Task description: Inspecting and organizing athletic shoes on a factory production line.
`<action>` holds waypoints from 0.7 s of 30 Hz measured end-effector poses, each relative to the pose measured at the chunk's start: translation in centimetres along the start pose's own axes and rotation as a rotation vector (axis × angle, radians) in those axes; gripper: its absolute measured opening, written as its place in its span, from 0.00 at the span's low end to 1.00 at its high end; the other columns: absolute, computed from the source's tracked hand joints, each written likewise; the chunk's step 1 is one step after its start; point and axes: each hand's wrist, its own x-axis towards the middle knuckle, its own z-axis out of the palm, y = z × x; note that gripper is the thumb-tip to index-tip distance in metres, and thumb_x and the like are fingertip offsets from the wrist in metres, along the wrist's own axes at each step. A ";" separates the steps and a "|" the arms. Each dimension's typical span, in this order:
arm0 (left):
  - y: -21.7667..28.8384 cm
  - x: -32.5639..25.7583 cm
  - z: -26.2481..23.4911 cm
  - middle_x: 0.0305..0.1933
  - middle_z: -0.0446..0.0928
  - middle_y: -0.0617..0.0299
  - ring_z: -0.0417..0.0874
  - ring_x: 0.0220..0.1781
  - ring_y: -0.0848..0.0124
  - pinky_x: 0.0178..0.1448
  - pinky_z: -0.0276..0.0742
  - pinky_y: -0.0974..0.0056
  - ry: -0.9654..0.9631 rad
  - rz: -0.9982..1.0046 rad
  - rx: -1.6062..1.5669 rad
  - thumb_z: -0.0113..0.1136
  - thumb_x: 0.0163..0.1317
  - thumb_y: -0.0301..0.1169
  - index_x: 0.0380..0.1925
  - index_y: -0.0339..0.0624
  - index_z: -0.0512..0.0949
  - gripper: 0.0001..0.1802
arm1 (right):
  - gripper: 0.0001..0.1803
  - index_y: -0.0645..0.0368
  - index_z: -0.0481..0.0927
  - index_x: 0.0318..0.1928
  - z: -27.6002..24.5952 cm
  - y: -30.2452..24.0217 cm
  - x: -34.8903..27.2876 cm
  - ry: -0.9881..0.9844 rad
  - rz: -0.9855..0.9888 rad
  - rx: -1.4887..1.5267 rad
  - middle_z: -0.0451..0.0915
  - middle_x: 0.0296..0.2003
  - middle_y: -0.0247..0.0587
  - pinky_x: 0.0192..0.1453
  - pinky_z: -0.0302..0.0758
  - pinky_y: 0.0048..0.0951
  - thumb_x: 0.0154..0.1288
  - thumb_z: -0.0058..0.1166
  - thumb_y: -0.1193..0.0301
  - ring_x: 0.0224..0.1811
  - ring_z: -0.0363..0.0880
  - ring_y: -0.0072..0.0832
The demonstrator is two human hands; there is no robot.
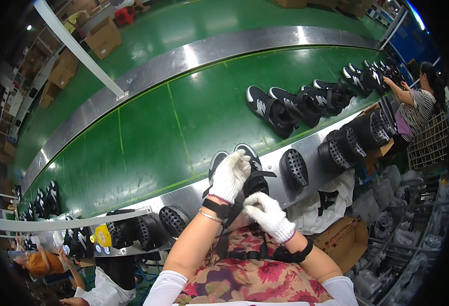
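Note:
Two black sports shoes with grey-white toes lie side by side before me at the belt's near edge, toes pointing away. My left hand (229, 178), in a white knit glove, is over them with its fingertips pinched together above the right-hand shoe (255, 176). It partly covers the left-hand shoe (217, 162). A loose black strap sticks out to the right from the right-hand shoe. At that shoe's heel is my gloved right hand (270, 217), its fingers curled in. What either hand pinches, if anything, is hidden.
More black shoes (275, 112) stand on the green conveyor belt (148, 132) to the right. Black perforated shoe forms (294, 168) sit along the metal ledge (280, 191). A yellow round item (102, 235) is at left. Co-workers sit at right (421, 104) and lower left (46, 262).

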 end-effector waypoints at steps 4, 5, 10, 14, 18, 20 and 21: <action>0.0 -1.6 2.5 0.35 0.82 0.55 0.83 0.32 0.67 0.37 0.86 0.68 -0.028 0.000 -0.086 0.58 0.71 0.29 0.44 0.32 0.79 0.09 | 0.24 0.64 0.73 0.61 1.1 1.8 0.5 0.018 0.024 0.149 0.80 0.54 0.44 0.58 0.78 0.32 0.67 0.60 0.74 0.56 0.79 0.29; 0.2 -1.6 2.4 0.36 0.83 0.54 0.84 0.33 0.67 0.38 0.86 0.66 -0.054 0.032 -0.076 0.58 0.71 0.30 0.44 0.33 0.79 0.10 | 0.28 0.65 0.70 0.65 1.4 1.8 1.1 -0.075 -0.013 0.310 0.78 0.57 0.45 0.62 0.76 0.34 0.66 0.61 0.75 0.60 0.76 0.31; -0.4 -2.1 3.3 0.42 0.82 0.56 0.83 0.37 0.70 0.43 0.83 0.66 0.007 0.172 0.446 0.58 0.72 0.31 0.51 0.33 0.79 0.14 | 0.30 0.70 0.71 0.65 2.5 2.8 2.0 -0.285 0.085 0.596 0.78 0.57 0.44 0.67 0.71 0.33 0.66 0.64 0.71 0.59 0.76 0.29; -0.4 -2.9 3.2 0.42 0.81 0.59 0.81 0.38 0.75 0.44 0.81 0.69 0.002 0.536 1.062 0.57 0.73 0.31 0.56 0.35 0.77 0.16 | 0.24 0.68 0.75 0.61 2.5 3.0 1.5 -0.380 0.185 0.593 0.82 0.52 0.42 0.62 0.75 0.31 0.68 0.62 0.72 0.55 0.78 0.26; -0.9 -3.7 3.8 0.41 0.81 0.62 0.79 0.37 0.79 0.45 0.77 0.72 -0.047 0.442 0.865 0.54 0.75 0.33 0.55 0.33 0.78 0.16 | 0.27 0.68 0.73 0.65 2.2 2.6 2.0 -0.469 0.138 0.451 0.80 0.58 0.44 0.65 0.73 0.33 0.68 0.60 0.73 0.58 0.77 0.28; -0.9 -3.6 4.0 0.40 0.81 0.63 0.79 0.38 0.80 0.44 0.77 0.72 -0.034 0.444 0.848 0.55 0.74 0.32 0.54 0.33 0.79 0.15 | 0.28 0.68 0.73 0.65 2.1 3.0 2.1 -0.476 0.141 0.409 0.80 0.58 0.44 0.65 0.73 0.32 0.68 0.61 0.71 0.58 0.77 0.28; -0.9 -3.6 3.8 0.40 0.82 0.62 0.79 0.38 0.78 0.45 0.77 0.71 -0.045 0.473 0.935 0.55 0.74 0.32 0.53 0.34 0.79 0.15 | 0.28 0.68 0.73 0.65 2.1 3.0 2.1 -0.493 0.156 0.368 0.80 0.58 0.44 0.64 0.73 0.32 0.68 0.62 0.70 0.58 0.77 0.28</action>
